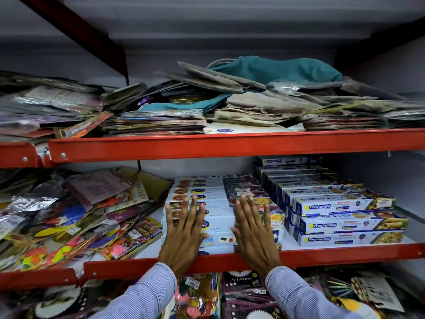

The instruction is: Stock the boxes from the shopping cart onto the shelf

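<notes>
Red steel shelving point(230, 145) fills the view, its tiers crowded with packets and cartons. On the middle tier the left hand point(184, 236) and the right hand point(255, 233) lie flat with fingers spread, palms pressed on the top of the cling-film boxes point(216, 217); neither hand closes around anything, they only bear down and forward. That flat contact suits squaring the pile and seating it back from the shelf lip, which is my reading of the pose. The boxes sit directly under both palms, stacked in rows running toward the back wall. Just beside them on the right stands a stepped stack of Freshwrapp boxes point(340, 224), and on the left loose party packets point(76, 217) slump near the pile. The shopping cart is out of view, so how many boxes remain cannot be judged.
</notes>
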`<state>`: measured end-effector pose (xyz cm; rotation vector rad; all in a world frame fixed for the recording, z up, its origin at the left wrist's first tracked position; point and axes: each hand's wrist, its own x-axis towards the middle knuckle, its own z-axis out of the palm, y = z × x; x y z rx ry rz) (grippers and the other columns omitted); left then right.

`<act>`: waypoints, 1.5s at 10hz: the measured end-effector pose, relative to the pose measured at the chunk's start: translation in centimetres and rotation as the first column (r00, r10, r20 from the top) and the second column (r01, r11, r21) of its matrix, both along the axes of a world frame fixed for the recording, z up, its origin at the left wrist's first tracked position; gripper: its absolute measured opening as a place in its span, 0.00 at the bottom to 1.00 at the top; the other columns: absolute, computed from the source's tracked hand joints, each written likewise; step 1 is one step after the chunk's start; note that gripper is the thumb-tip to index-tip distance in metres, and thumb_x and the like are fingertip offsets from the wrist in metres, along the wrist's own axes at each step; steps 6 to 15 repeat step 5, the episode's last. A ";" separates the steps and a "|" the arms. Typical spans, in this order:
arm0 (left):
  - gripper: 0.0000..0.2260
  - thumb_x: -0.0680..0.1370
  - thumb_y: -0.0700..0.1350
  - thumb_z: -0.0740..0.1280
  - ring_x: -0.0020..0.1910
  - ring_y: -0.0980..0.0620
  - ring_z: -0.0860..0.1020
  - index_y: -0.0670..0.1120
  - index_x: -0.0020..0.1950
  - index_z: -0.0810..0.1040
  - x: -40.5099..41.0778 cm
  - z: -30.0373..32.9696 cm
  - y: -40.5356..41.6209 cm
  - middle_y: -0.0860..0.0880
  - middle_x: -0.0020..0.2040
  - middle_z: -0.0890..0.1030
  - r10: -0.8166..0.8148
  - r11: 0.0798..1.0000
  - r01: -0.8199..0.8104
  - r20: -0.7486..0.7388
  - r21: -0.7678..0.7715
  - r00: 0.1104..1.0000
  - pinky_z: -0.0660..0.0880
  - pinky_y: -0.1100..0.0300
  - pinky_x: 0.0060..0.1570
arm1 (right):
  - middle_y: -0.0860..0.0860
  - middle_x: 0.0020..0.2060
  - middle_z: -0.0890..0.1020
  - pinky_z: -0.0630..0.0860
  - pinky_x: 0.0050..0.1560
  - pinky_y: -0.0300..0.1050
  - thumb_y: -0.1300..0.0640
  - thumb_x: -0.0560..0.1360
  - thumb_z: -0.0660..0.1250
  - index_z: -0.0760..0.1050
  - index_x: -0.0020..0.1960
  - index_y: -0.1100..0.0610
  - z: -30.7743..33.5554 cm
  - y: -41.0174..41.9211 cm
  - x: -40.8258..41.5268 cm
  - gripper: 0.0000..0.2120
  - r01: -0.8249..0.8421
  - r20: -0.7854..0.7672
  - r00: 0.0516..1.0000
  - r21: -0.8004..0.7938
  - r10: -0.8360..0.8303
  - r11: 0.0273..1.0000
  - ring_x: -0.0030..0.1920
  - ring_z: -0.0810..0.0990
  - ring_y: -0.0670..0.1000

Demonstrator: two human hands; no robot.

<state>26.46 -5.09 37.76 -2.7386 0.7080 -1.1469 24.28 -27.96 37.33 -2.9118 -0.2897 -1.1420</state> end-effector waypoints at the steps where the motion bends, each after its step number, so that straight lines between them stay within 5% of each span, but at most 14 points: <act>1: 0.34 0.81 0.60 0.52 0.80 0.36 0.47 0.41 0.80 0.49 0.5 -0.4 0.1 0.38 0.82 0.47 -0.004 1.000 0.004 0.012 0.006 1.000 0.41 0.26 0.73 | 0.53 0.81 0.48 0.42 0.79 0.62 0.44 0.83 0.45 0.45 0.80 0.56 -0.4 -0.1 0.4 0.30 0.018 0.011 1.000 -0.023 -0.017 1.000 0.81 0.48 0.54; 5: 0.33 0.83 0.61 0.48 0.80 0.37 0.48 0.41 0.80 0.48 -1.0 0.7 -0.3 0.38 0.82 0.45 0.000 1.000 0.001 0.038 -0.020 0.999 0.44 0.25 0.73 | 0.51 0.81 0.46 0.52 0.76 0.65 0.43 0.82 0.44 0.44 0.80 0.55 1.2 0.5 -1.0 0.30 -0.024 0.017 1.000 0.025 0.023 0.999 0.81 0.47 0.53; 15: 0.33 0.83 0.61 0.48 0.80 0.37 0.48 0.41 0.80 0.48 -1.0 0.7 -0.3 0.38 0.82 0.45 0.000 1.000 0.001 0.038 -0.020 0.999 0.44 0.25 0.73 | 0.51 0.81 0.46 0.52 0.76 0.65 0.43 0.82 0.44 0.44 0.80 0.55 1.2 0.5 -1.0 0.30 -0.024 0.017 1.000 0.025 0.023 0.999 0.81 0.47 0.53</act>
